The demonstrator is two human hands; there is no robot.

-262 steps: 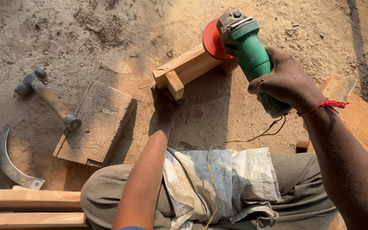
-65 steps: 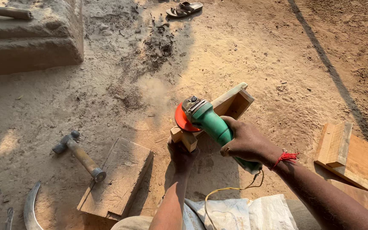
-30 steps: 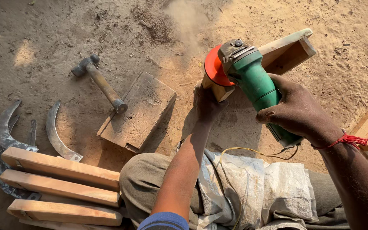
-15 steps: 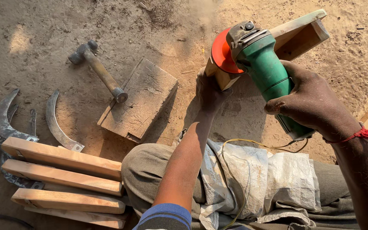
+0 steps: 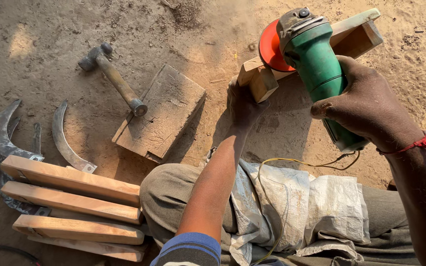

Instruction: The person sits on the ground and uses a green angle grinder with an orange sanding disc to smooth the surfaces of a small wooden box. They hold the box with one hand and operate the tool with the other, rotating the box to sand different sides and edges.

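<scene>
1. Right hand (image 5: 368,106): at 3 o'clock, clenched round the body of the green grinder (image 5: 321,74).
2. Grinder: held tilted, its orange disc (image 5: 270,47) at 1 o'clock, touching the wood (image 5: 316,51); yellow cord (image 5: 292,162) trails from its rear across the lap.
3. Left hand (image 5: 242,103): at centre, gripping the near end of the wood.
4. Wood: pale beam on sandy ground, running from centre toward 2 o'clock.
5. Block (image 5: 161,116): flat, worn, just left of the left hand.
6. Hammer (image 5: 117,81): at 11 o'clock, handle end resting on the block.
7. Blades (image 5: 65,138): two curved, at 9 o'clock.
8. Slats (image 5: 70,202): four stacked, at 8 o'clock, near the knee.
9. Sacking (image 5: 297,202): white, over the lap, at 6 o'clock.
</scene>
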